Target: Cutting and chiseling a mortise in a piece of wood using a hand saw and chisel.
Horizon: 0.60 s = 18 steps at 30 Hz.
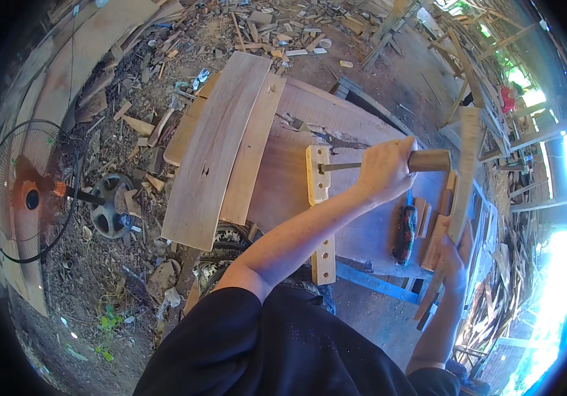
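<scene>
My left hand (385,173) is closed around a chisel, whose thick wooden handle (430,160) sticks out to the right. The narrow chisel blade (343,165) reaches left to a slot near the far end of a pale wooden rail (318,191). Several holes run along this rail, and my left forearm passes over its middle. At the right, my right hand (453,254) grips a long wooden bar (466,171) that stands close to the chisel handle's end. Between my hands lies a tool with a dark, red-patterned handle (404,234).
Under the rail is a wooden worktop (362,231) with small blocks (422,218) at its right. Wide boards (220,145) lie at the left. A standing fan (32,198) is far left on the littered ground. Wood scraps (283,36) lie beyond; stacked timber (474,99) is at the right.
</scene>
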Motion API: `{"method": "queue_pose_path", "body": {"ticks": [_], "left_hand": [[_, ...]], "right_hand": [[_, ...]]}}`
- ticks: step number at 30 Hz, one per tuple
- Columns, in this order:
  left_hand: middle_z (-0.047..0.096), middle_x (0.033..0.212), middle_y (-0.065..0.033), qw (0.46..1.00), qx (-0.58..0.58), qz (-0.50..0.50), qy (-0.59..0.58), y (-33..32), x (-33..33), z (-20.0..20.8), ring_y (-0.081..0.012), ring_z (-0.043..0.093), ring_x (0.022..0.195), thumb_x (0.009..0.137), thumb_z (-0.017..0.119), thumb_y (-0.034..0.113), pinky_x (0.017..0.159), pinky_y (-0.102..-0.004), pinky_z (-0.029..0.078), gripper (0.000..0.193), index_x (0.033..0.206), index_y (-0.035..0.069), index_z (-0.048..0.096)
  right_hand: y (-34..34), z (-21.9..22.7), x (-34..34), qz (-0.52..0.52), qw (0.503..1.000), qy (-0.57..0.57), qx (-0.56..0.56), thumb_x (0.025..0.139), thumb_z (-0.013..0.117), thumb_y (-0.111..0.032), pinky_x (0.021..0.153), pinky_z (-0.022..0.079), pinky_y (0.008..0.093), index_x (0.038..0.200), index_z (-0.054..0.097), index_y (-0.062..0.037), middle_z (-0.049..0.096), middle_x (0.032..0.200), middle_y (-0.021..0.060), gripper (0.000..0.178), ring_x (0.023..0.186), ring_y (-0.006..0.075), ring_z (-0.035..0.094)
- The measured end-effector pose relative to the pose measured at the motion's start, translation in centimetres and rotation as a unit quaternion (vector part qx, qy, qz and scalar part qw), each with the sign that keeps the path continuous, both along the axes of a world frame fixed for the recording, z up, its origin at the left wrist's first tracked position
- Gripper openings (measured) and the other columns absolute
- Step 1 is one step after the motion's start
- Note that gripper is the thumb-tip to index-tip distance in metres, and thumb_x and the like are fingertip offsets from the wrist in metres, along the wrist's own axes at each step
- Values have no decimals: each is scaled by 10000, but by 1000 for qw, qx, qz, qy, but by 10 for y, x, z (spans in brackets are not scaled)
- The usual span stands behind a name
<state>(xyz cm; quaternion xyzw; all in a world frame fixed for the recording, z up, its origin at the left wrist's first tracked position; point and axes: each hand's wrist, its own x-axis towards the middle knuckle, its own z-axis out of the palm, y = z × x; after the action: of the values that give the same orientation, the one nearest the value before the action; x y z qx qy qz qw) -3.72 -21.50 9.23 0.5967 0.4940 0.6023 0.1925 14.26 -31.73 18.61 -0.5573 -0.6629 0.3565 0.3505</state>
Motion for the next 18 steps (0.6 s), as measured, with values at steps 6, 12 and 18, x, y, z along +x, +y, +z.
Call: {"method": "queue_pose_path", "body": {"ticks": [6, 12, 18], "left_hand": [[561, 599, 9, 932, 111, -62, -340, -2, -57, 6, -158, 575, 535, 771, 793, 146, 524, -298, 444, 230, 751, 97, 570], [513, 583, 21, 870, 94, -16, -483, -16, -112, 29, -73, 459, 470, 826, 763, 138, 449, -239, 353, 231, 799, 102, 536], [476, 549, 21, 890, 77, -18, -449, -14, -106, 12, -73, 436, 452, 836, 753, 144, 438, -232, 302, 261, 761, 106, 506]], "right_hand": [[-25, -33, 1, -99, 985, 135, -34, 840, 634, -260, 386, 383, 185, 1076, 475, -29, 470, 667, -1, 367, 456, 62, 474], [-41, -83, 8, -17, 987, -62, -149, 770, 776, -366, 661, 480, 305, 991, 493, -10, 618, 804, 81, 505, 744, 140, 612], [-42, -78, -3, -19, 987, -70, -141, 776, 767, -424, 656, 485, 296, 985, 498, -12, 635, 792, 89, 534, 750, 139, 620]]}}
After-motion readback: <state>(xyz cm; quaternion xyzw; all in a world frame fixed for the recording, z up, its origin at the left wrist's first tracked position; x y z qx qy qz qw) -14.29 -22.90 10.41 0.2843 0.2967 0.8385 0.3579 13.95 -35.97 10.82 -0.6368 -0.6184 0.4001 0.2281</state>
